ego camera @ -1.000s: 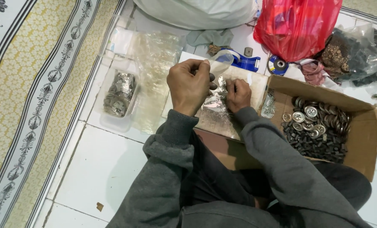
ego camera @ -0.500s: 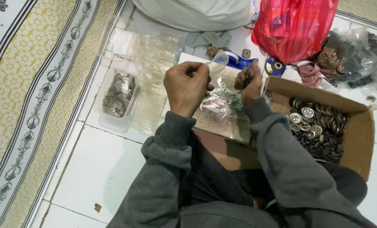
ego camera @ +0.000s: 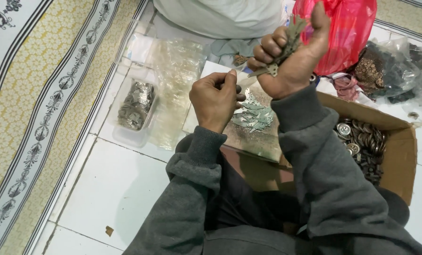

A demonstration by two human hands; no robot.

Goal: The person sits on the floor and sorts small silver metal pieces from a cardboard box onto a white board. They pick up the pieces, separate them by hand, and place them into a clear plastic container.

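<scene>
My right hand (ego camera: pixel 293 56) is raised above the work board, closed around a bunch of thin grey-green metal leaf pieces (ego camera: pixel 286 45). My left hand (ego camera: pixel 215 99) is lower, at the board's left edge, its fingers pinched together on something small that I cannot make out. More of the flat metal leaf pieces (ego camera: pixel 253 115) lie in a loose pile on the brownish board (ego camera: pixel 251 139) right beside my left hand. Both arms wear grey sleeves.
A cardboard box (ego camera: pixel 402 156) of round metal buttons sits at the right. At the left, a clear plastic tub (ego camera: pixel 133 113) holds metal parts, next to clear bags (ego camera: pixel 178 80). A red plastic bag (ego camera: pixel 343 28), dark bags and a white sack lie beyond. Patterned mat at far left.
My right hand has lifted from the board up toward the red bag, carrying a bunch of metal leaves. The left hand has stayed by the pile.
</scene>
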